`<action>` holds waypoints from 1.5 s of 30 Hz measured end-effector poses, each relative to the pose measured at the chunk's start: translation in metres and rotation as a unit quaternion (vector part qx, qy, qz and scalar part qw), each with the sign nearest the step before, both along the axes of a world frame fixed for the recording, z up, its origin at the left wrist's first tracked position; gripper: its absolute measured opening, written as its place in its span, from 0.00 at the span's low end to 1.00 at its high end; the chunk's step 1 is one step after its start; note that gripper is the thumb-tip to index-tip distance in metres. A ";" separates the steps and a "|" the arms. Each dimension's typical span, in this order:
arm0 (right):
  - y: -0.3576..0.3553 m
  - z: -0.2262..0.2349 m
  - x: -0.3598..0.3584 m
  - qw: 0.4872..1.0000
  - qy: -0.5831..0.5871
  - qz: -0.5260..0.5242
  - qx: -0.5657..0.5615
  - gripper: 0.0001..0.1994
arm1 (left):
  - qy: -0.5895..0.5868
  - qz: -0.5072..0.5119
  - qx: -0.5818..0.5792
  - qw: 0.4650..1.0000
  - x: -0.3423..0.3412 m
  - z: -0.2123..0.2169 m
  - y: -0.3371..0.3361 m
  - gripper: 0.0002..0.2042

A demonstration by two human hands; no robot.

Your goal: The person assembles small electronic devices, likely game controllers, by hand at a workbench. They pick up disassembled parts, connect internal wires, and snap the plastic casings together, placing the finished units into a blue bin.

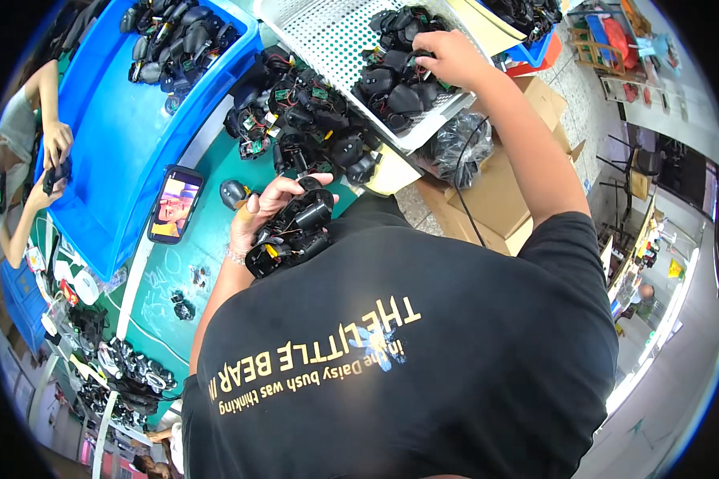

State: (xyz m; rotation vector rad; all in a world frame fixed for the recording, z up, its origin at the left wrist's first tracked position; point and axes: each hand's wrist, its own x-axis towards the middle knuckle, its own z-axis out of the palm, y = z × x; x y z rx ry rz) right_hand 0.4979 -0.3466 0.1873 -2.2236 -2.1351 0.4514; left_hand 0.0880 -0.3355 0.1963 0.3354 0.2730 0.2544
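My left hand point(268, 209) is closed round a cluster of black plastic housings point(299, 227), with thin wires and a bit of yellow showing among them. They sit close against the front of my black shirt. Out to the right, my right hand point(449, 57) reaches into a white perforated basket point(315, 36). Its fingers are bent onto a black plastic housing in the heap point(399, 80) there; the fingertips are partly hidden. Between the hands lies a pile of black housings point(303, 112) with green circuit boards and red wires. A single dark housing point(233, 193) rests beside my left hand.
A large blue tray point(108, 160) with more black housings stands at the left. Next to it lies a phone point(176, 203) on the green table point(156, 275). Another person's hands point(56, 148) hold a black part at far left. Cardboard boxes point(495, 191) and a black bag point(462, 148) are at right.
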 end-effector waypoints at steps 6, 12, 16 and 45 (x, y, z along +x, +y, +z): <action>0.009 0.048 -0.041 0.876 0.454 -0.116 0.111 0.12 | -0.004 0.026 -0.004 1.000 -0.006 0.001 -0.002 0.28; 0.026 0.102 -0.105 0.753 0.637 -0.153 0.062 0.08 | -0.039 0.037 0.013 0.998 -0.014 0.001 -0.003 0.30; 0.033 0.109 -0.135 0.757 0.633 0.013 0.161 0.14 | -0.039 0.060 -0.001 0.997 -0.025 0.004 -0.008 0.28; -0.025 0.027 -0.062 0.968 0.016 -0.217 0.122 0.23 | -0.156 -0.072 0.234 0.957 -0.003 -0.002 0.020 0.37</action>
